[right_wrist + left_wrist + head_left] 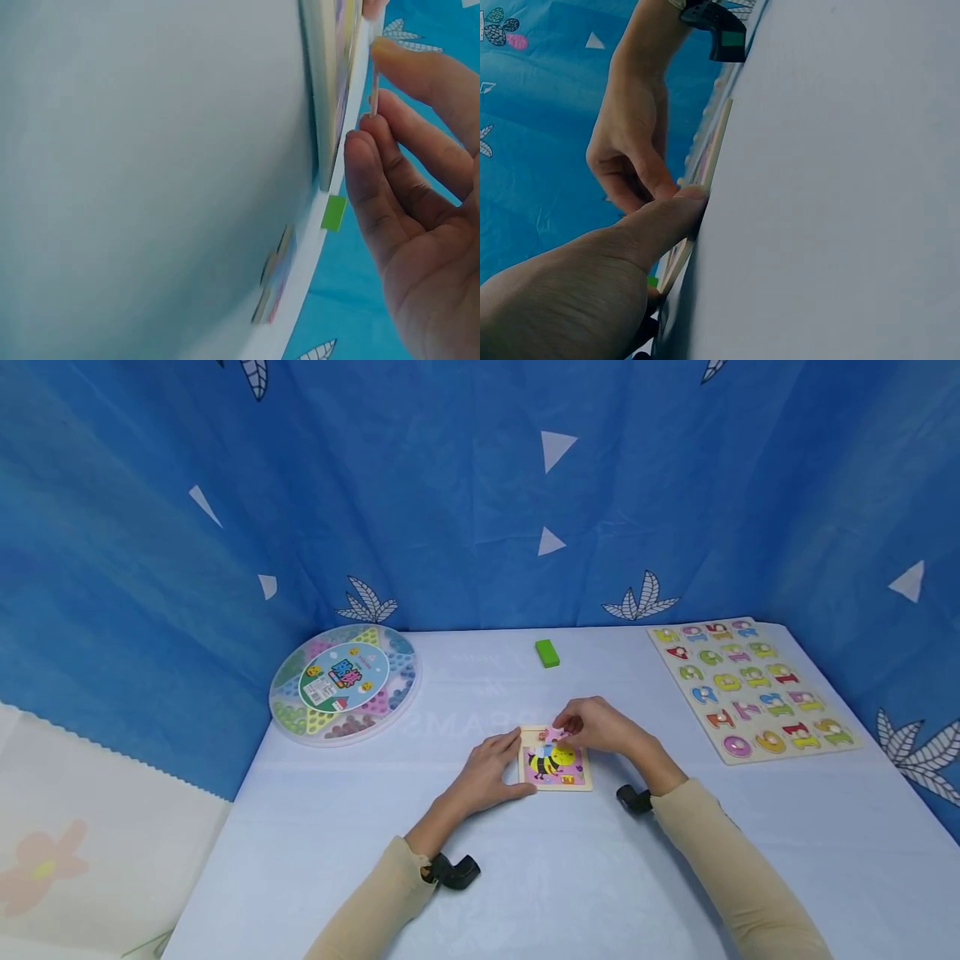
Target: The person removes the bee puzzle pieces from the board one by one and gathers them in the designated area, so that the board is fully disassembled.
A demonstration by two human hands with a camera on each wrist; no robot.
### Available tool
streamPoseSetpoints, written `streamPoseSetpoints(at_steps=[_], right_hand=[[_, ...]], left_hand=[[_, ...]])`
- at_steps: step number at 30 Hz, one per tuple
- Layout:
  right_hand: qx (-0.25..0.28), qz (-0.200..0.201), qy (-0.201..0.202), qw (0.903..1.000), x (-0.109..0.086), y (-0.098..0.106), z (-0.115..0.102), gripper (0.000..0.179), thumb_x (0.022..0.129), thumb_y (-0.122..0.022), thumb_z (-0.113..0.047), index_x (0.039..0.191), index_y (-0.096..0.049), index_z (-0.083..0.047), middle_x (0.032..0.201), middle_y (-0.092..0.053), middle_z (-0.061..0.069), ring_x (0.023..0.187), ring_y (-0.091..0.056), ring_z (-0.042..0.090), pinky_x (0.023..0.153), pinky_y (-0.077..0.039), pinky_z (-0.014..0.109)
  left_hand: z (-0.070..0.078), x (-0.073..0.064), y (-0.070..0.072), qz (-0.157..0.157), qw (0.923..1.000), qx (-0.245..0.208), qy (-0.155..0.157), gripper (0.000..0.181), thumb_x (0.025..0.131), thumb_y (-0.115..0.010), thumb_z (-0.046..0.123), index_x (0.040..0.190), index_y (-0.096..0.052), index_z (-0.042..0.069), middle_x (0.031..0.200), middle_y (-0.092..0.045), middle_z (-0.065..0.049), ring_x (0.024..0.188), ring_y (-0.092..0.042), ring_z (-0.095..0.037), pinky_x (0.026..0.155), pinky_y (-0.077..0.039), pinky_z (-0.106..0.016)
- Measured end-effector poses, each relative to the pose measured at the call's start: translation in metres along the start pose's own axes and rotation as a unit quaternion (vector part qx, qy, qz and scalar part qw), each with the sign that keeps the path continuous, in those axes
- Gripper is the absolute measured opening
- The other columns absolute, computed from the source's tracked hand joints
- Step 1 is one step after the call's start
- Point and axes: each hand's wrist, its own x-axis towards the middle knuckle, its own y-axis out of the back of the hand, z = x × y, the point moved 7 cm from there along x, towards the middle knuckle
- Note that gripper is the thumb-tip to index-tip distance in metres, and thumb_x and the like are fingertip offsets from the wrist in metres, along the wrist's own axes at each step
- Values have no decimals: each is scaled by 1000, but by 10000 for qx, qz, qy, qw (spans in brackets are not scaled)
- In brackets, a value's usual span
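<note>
A small wooden jigsaw board (557, 788) with a bee picture (546, 763) lies on the white table. My left hand (487, 774) holds it at the left side, thumb by the near edge and fingers along the upper left. Between thumb and fingers my right hand (604, 727) pinches a thin pink puzzle piece (374, 94), over the board's upper right. Bare wood shows at the board's upper left. In the right wrist view, another puzzle piece (276, 276) rests on the table near the right hand; that hand hides it in the head view.
Behind the board lies a green block (547, 653). A round Chinese checkers set (345, 685) occupies the back left. At the back right is a wooden number puzzle board (750, 689). Blue patterned cloth (480, 510) hangs behind the table.
</note>
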Motion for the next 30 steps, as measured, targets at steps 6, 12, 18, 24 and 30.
streamPoseSetpoints(at_steps=[6,12,18,24,30], right_hand=[[-1,109,115,9999,-7,7,3,29,78,-82,-21,104,-75,-10,92,-67,1,82,-56,15,75,-52,25],[-5,193,81,9998,-18,11,13,31,78,-82,-22,106,-75,-10,96,-68,0,83,-58,14,77,-53,26],[-23,398,94,9992,-33,22,29,27,80,-81,-18,105,-75,-10,95,-68,0,82,-58,14,75,-52,24],[-127,524,98,9985,-47,32,43,27,80,-80,-16,105,-74,-8,96,-69,3,83,-58,15,74,-51,23],[-217,533,-88,9983,-57,39,59,27,80,-79,-16,105,-75,-8,94,-68,3,83,-57,16,73,-50,21]], left_hand=[[-1,0,1,0,10000,-68,38,87,87,-67,51,152,-31,4,162,-24,-5,147,-27,-26,118,-26,-48],[-3,-1,-2,-21,9999,-102,50,87,87,-67,51,152,-30,4,163,-24,-4,147,-26,-26,118,-26,-48],[-2,0,-2,30,10000,-83,0,88,87,-67,51,152,-30,4,162,-24,-5,147,-27,-27,117,-26,-48],[-1,-1,-2,19,9999,-135,-5,87,87,-67,50,152,-30,4,163,-24,-4,147,-26,-27,118,-26,-48],[-1,-1,-2,14,9999,-145,2,87,87,-67,50,152,-30,4,163,-23,-4,147,-26,-26,118,-26,-48]])
